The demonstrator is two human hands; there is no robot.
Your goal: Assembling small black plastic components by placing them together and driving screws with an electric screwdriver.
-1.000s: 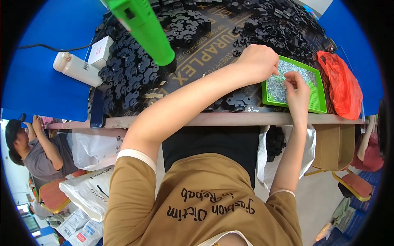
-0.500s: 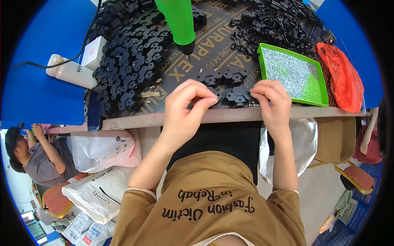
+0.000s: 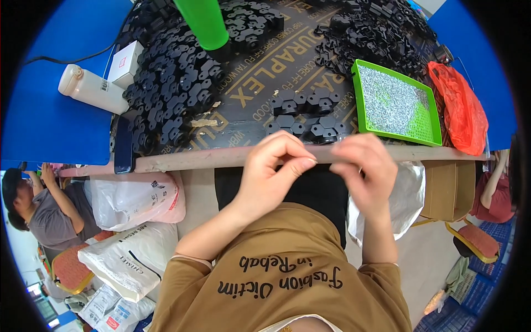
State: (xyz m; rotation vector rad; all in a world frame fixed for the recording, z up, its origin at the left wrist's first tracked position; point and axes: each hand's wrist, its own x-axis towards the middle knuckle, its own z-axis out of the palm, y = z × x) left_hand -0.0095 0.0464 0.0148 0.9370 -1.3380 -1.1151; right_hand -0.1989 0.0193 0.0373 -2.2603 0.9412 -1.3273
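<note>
My left hand (image 3: 279, 171) is in front of the table edge, its thumb and forefinger pressed together in a pinch. Whatever may be between those fingertips is too small to make out. Beside it my right hand (image 3: 368, 169) is smeared by motion, its fingers curled. Just beyond the hands lie several black plastic parts with hexagonal faces, among them one part (image 3: 325, 130) close to the table edge. Farther off hangs a green power screwdriver (image 3: 204, 25), only its lower body in view. A green tray (image 3: 359, 105) of small silvery screws stands at the right.
Black parts (image 3: 177, 83) cover the table's left side, with another heap (image 3: 370, 33) at the far right. A white bottle (image 3: 94, 91), a white box (image 3: 125, 63) and a phone (image 3: 124, 146) are at the left. A red plastic bag (image 3: 459, 108) lies beside the tray.
Both hands have drawn back from the black parts toward my body. The green screwdriver has shifted up and left in view, and its tip no longer shows.
</note>
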